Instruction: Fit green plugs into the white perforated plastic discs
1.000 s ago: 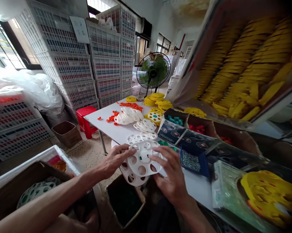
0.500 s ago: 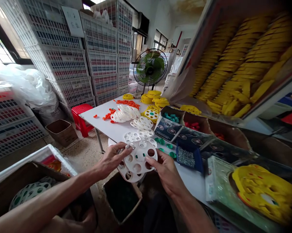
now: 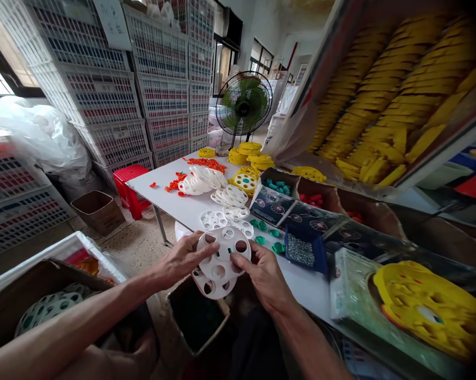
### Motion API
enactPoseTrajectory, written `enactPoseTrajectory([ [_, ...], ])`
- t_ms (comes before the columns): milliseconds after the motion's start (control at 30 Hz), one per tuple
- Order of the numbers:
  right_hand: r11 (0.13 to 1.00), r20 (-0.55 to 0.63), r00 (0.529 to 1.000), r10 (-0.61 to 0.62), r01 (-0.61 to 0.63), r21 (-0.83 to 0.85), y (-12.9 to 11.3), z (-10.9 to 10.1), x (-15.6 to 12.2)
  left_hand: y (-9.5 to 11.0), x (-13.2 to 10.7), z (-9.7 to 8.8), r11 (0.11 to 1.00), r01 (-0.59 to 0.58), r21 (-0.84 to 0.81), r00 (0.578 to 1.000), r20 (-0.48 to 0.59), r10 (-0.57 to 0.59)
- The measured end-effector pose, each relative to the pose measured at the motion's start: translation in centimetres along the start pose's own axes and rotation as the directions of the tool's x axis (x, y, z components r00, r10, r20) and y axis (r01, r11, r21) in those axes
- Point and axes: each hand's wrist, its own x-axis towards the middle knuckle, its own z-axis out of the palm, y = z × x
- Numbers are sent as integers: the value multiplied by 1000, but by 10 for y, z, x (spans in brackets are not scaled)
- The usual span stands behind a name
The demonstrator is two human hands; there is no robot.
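Observation:
Both my hands hold a white plastic disc with round holes (image 3: pixel 222 241) just off the table's near edge. My left hand (image 3: pixel 186 257) grips its left rim, thumb on top. My right hand (image 3: pixel 264 272) pinches the right side, its thumb lying beside the small slots near the centre. Below the disc, more perforated white plastic overlaps it; I cannot tell whether it is a separate piece. On the table just beyond lie flat white discs (image 3: pixel 213 219), with a leaning pile of white discs (image 3: pixel 202 181) farther back. Green round caps (image 3: pixel 278 247) lie right of my hands.
A blue tray of small metal pieces (image 3: pixel 301 249) stands on the white table (image 3: pixel 146 184). Cardboard bins (image 3: pixel 275 203) hold teal and red parts. Yellow discs (image 3: pixel 249 150) are stacked at the back, near a fan (image 3: pixel 244 105). An open carton (image 3: pixel 198 316) sits below my hands.
The white disc has turned slightly in my hands and shifted a little left in view. Both hands keep hold of it. The whole view has shifted slightly.

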Motion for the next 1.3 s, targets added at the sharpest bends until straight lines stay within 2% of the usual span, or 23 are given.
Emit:
enactPoseTrajectory([
  [167,1000,12,1000,-3,2,24,2,5,0,-1,-1,2,1000,8,-15,1000,8,-8],
  [367,1000,-25,1000,1,0,11,6,6,-1,1,-3,4,989,52,-138,997,63,-44],
  [700,998,-21,999,-31,29,-64,10,2,-1,-6,-2,7,989,64,-135,998,24,-62],
  [833,999,-45,999,-31,29,-37,8,6,-1,-7,-2,6,993,41,-109,999,11,-41],
  [1033,1000,-39,999,24,-24,-8,9,6,2,-6,-1,4,989,47,-141,999,-6,-49],
  [1200,997,10,997,72,-72,14,7,4,2,-12,2,-5,966,142,-216,988,90,-125],
  [1300,998,-48,997,65,-65,9,10,8,5,-25,9,-19,928,201,-315,978,122,-170],
])
